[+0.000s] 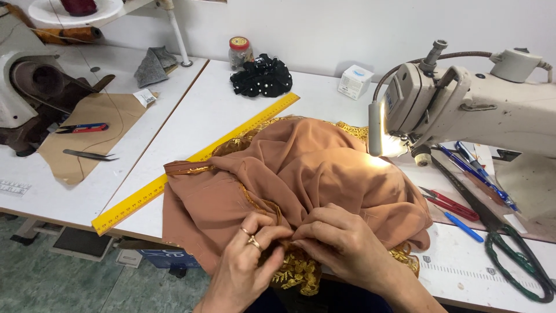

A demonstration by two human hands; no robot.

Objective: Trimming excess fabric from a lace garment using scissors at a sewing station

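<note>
A rust-brown garment (307,168) with gold embroidered trim (298,272) lies bunched on the white table (220,104) before me. My left hand (249,261), with rings on two fingers, pinches the fabric at the near edge. My right hand (341,243) presses against it and grips the same fold of cloth right beside it. Both hands meet over the gold trim. Whether a needle or pin sits between the fingers cannot be made out.
A white sewing machine (463,104) with its lamp lit stands at right. Large green-handled scissors (509,243), red snips (452,204) and blue pens (475,171) lie beside it. A yellow ruler (191,165) runs diagonally at left. At the back sit black beaded fabric (260,76), a jar (239,51) and a small box (354,81).
</note>
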